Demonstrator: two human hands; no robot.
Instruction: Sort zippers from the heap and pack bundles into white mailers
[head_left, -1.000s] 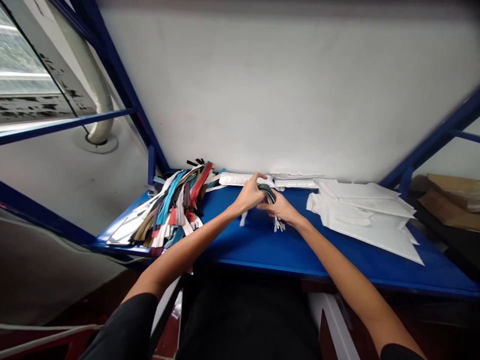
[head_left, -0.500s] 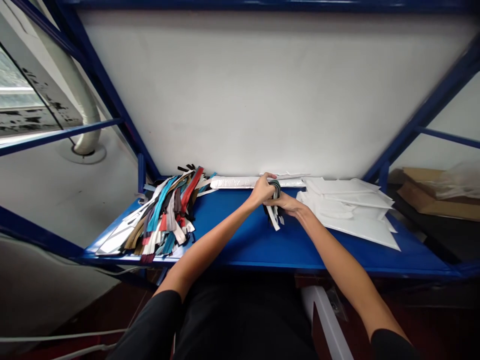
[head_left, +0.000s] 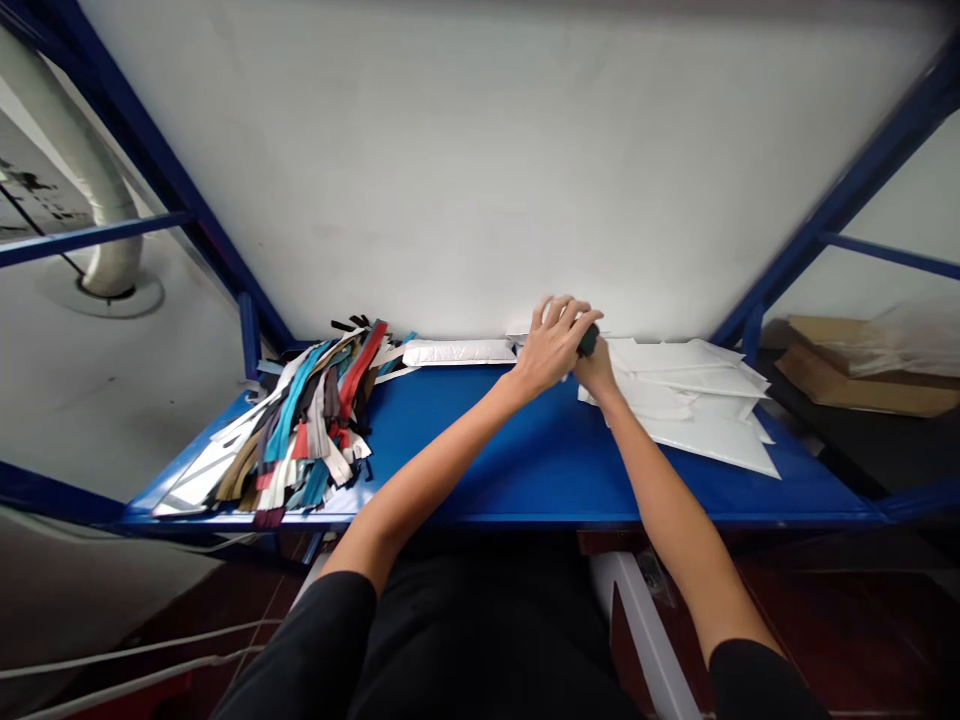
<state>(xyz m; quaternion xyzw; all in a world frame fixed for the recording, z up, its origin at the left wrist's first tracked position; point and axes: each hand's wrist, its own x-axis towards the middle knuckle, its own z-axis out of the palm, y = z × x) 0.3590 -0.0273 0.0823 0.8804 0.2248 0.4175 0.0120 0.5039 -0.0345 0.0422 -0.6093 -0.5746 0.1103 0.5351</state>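
Near the back of the blue table, my right hand [head_left: 595, 368] is closed round a dark bundle of zipper strips [head_left: 588, 340], of which only a small dark end shows. My left hand [head_left: 555, 343] is just left of it, fingers apart and arched over toward the bundle, its palm side hidden. A large pile of zipper strips in red, teal, white, grey and brown [head_left: 300, 410] lies at the left end of the table. White plastic bags [head_left: 697, 400] lie in a loose stack to the right of my hands.
A long white wrapped packet [head_left: 459, 352] lies along the back edge of the blue table [head_left: 480, 480]. Blue frame bars rise at both sides before a white panel. An open cardboard box [head_left: 862, 385] with clear plastic is at the far right.
Both hands have moved up and to the right with the bundle. My left hand has let go of it and spread its fingers. The bundle's hanging ends are now hidden. The view has shifted slightly.
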